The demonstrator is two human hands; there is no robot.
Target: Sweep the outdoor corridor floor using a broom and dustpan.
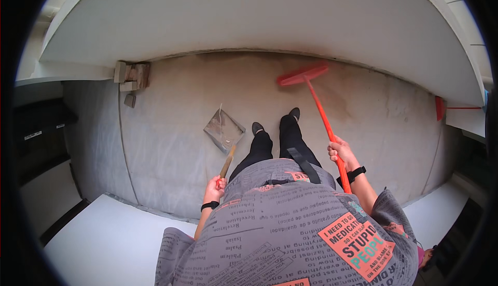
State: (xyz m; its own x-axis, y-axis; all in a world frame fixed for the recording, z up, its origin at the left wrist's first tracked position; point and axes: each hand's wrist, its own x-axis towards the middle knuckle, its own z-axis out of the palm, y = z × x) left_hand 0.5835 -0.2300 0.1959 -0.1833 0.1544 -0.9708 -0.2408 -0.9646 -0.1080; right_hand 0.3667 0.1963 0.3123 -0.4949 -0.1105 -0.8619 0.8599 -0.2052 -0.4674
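Observation:
My right hand (341, 150) grips the orange handle of a red broom (304, 75). The broom's blurred head lies on the concrete floor close to the far wall, beyond my feet. In my left hand (216, 186) is the handle of a long-handled metal dustpan (225, 129). The pan is on the floor to the left of my feet, with a pale strip and small bits of debris in it. A darker stain marks the floor just to the right of the broom head.
Several stacked blocks (132, 76), some like bricks, stand at the far left beside the wall, with one loose block (130, 100) on the floor. A second red broom-like head (439, 108) is at the far right. A white wall (249, 13) curves across the front.

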